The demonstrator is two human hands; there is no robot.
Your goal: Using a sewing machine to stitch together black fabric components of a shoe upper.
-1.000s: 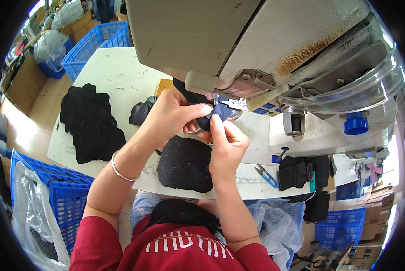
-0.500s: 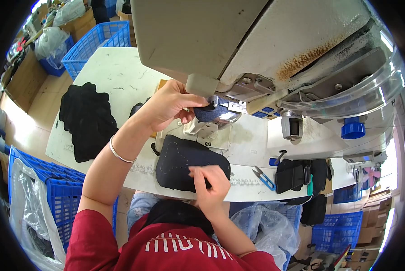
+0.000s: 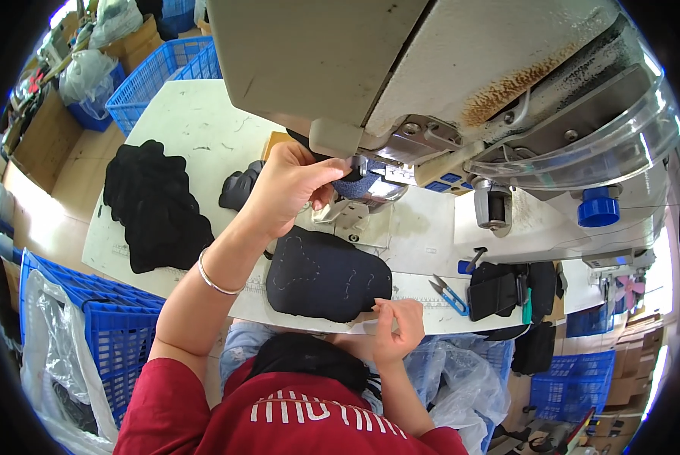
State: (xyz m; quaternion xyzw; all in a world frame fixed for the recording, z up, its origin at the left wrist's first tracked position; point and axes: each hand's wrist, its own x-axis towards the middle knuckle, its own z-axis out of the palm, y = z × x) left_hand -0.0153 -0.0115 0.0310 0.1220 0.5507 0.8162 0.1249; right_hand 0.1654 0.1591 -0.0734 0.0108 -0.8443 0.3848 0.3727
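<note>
My left hand (image 3: 298,182) reaches up to the sewing machine (image 3: 294,68), its thumb and fingers pinching a dark blue fabric piece (image 3: 353,186) beside the presser foot. A larger dark padded piece (image 3: 325,277) with pale stitched outlines lies flat on the table below the machine's arm. Next to its lower right edge is my right hand (image 3: 400,327), fingers curled and fingertips pressed together. Whatever lies between those fingertips is too small to make out.
A pile of black fabric pieces (image 3: 154,205) and a small dark piece (image 3: 239,187) lie to the left. Blue thread snips (image 3: 450,296) and a black phone-like slab (image 3: 493,296) are on the right. Blue crates (image 3: 116,349) stand around the white table (image 3: 180,114).
My right hand has moved right, from over the padded piece to beside its lower right edge. My left hand stays at the presser foot, still pinching the fabric.
</note>
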